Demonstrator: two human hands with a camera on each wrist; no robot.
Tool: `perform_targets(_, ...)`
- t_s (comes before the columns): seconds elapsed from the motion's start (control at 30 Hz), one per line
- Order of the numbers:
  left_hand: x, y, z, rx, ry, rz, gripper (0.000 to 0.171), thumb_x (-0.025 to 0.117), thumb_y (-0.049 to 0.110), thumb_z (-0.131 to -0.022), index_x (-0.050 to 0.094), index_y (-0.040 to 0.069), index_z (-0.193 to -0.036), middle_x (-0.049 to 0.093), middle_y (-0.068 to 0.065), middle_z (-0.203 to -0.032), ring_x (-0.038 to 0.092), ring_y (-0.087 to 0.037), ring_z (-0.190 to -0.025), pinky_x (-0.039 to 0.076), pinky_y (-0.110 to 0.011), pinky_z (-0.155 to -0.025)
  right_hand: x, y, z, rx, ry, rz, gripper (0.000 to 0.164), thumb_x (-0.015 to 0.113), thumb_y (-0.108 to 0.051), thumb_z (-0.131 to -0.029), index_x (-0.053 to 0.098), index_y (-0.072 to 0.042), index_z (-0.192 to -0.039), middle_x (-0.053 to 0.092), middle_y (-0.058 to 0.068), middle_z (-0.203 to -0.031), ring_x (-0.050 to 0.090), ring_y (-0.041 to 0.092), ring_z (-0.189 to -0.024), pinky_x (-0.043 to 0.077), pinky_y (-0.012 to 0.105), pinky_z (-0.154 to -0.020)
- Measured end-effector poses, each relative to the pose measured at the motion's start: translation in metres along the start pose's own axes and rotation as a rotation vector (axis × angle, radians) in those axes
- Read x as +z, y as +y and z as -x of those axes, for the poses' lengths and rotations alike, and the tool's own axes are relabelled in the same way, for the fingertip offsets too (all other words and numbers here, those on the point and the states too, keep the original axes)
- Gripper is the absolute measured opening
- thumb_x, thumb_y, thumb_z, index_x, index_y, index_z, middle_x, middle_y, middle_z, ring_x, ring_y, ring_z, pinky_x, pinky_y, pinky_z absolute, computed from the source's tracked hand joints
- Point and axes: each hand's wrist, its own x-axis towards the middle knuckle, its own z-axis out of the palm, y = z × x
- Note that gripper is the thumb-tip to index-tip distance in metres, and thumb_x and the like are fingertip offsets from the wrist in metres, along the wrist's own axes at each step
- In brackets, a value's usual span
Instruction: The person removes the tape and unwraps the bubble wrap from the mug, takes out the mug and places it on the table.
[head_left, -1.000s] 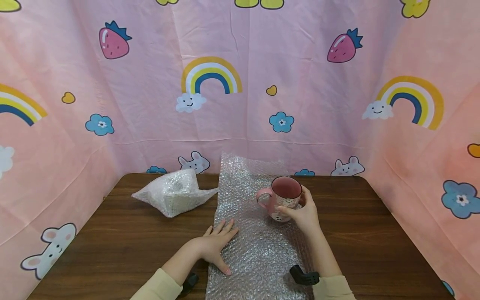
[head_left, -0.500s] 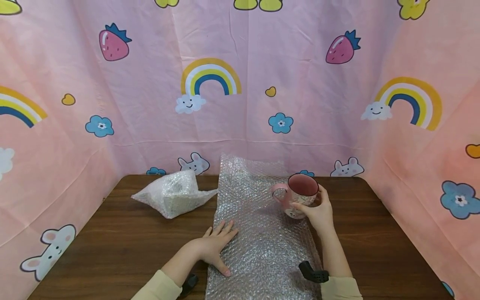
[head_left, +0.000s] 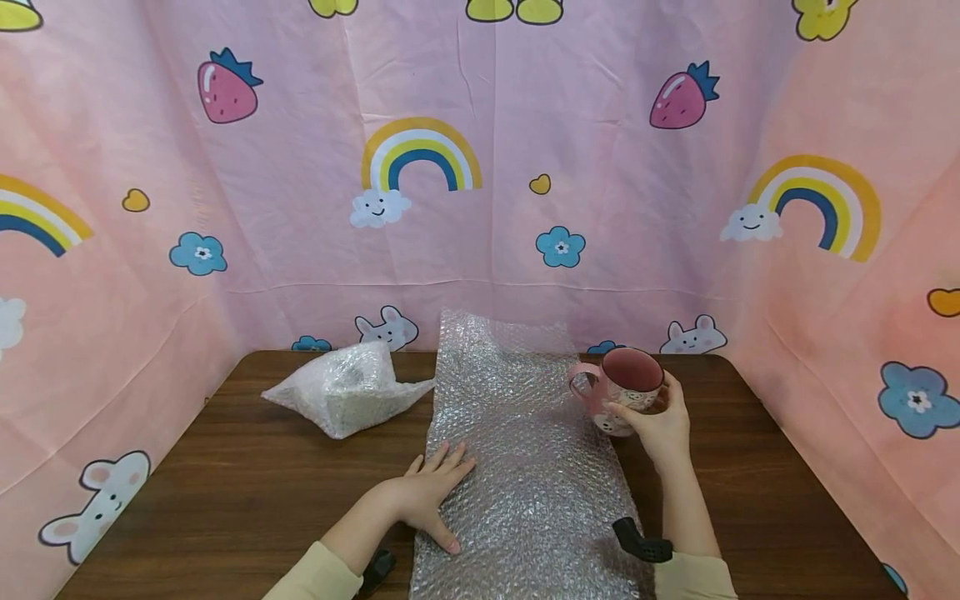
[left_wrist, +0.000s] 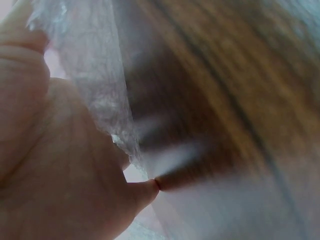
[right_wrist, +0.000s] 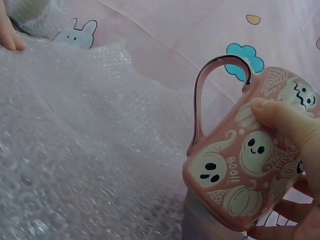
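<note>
My right hand (head_left: 662, 429) grips a pink mug (head_left: 621, 398) by its body, thumb on the near side and fingers round the far side. In the right wrist view the mug (right_wrist: 250, 155) shows white ghosts and pumpkins, its handle pointing away from the palm. It is held over the right edge of a long sheet of bubble wrap (head_left: 517, 450), mouth up and slightly tilted. My left hand (head_left: 435, 496) lies flat with spread fingers on the sheet's left edge. The left wrist view shows that hand (left_wrist: 65, 165) close up beside the wrap, much of it blurred.
A bubble-wrapped bundle (head_left: 348, 390) sits at the back left of the brown wooden table (head_left: 300, 492). A pink patterned cloth (head_left: 300, 167) hangs behind and on both sides. The wrap's far end reaches up against this cloth.
My right hand has carried the mug to the right, from over the middle of the wrap to its right edge. The left hand stays in place.
</note>
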Motion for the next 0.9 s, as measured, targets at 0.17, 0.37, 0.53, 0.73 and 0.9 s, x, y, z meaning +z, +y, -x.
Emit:
perform_targets(0.17, 0.001, -0.003, -0.001, 0.002, 0.002, 0.002, 0.117, 0.083, 0.049, -0.066, 0.017, 0.01, -0.154, 0.0, -0.017, -0.158, -0.006, -0.038, -0.142, 0.0, -0.063, -0.107, -0.007, 0.003, -0.002, 0.005, 0.029, 0.017, 0.09, 0.086, -0.027, -0.073, 0.034, -0.016, -0.145, 0.046, 0.011, -0.134, 0.043, 0.027, -0.118, 0.046, 0.016, -0.071)
perform_targets(0.37, 0.0, -0.004, -0.001, 0.007, 0.002, 0.011, 0.117, 0.083, 0.048, -0.066, 0.017, 0.009, -0.154, 0.0, -0.017, -0.158, -0.006, -0.038, -0.142, 0.0, -0.063, -0.107, -0.013, 0.007, -0.007, 0.02, 0.054, 0.019, 0.091, 0.086, -0.027, -0.073, 0.033, -0.016, -0.146, 0.046, 0.01, -0.135, 0.044, 0.026, -0.117, 0.045, 0.014, -0.07)
perform_targets(0.53, 0.0, -0.003, 0.0, 0.01, 0.001, 0.011, 0.117, 0.083, 0.048, -0.066, 0.017, 0.009, -0.154, 0.0, -0.017, -0.158, -0.007, -0.039, -0.142, 0.0, -0.064, -0.107, -0.019, 0.008, -0.01, 0.033, 0.059, 0.01, 0.094, 0.085, -0.026, -0.074, 0.029, -0.016, -0.149, 0.043, 0.012, -0.138, 0.042, 0.028, -0.12, 0.045, 0.014, -0.072)
perform_targets(0.73, -0.001, -0.004, -0.001, 0.013, -0.002, 0.019, 0.117, 0.083, 0.049, -0.066, 0.017, 0.008, -0.154, 0.0, -0.018, -0.158, -0.007, -0.038, -0.142, -0.001, -0.063, -0.107, -0.024, 0.009, -0.014, 0.052, 0.067, 0.026, 0.093, 0.084, -0.026, -0.076, 0.028, -0.016, -0.149, 0.043, 0.011, -0.138, 0.041, 0.026, -0.121, 0.045, 0.02, -0.077)
perform_targets(0.9, -0.002, -0.006, -0.001, 0.022, -0.021, 0.037, 0.12, 0.081, 0.054, -0.065, 0.015, 0.01, -0.154, -0.002, -0.017, -0.158, -0.01, -0.038, -0.142, -0.003, -0.063, -0.107, -0.026, 0.014, -0.017, 0.072, 0.072, 0.033, 0.092, 0.083, -0.026, -0.077, 0.027, -0.016, -0.149, 0.042, 0.011, -0.139, 0.041, 0.026, -0.122, 0.047, 0.028, -0.083)
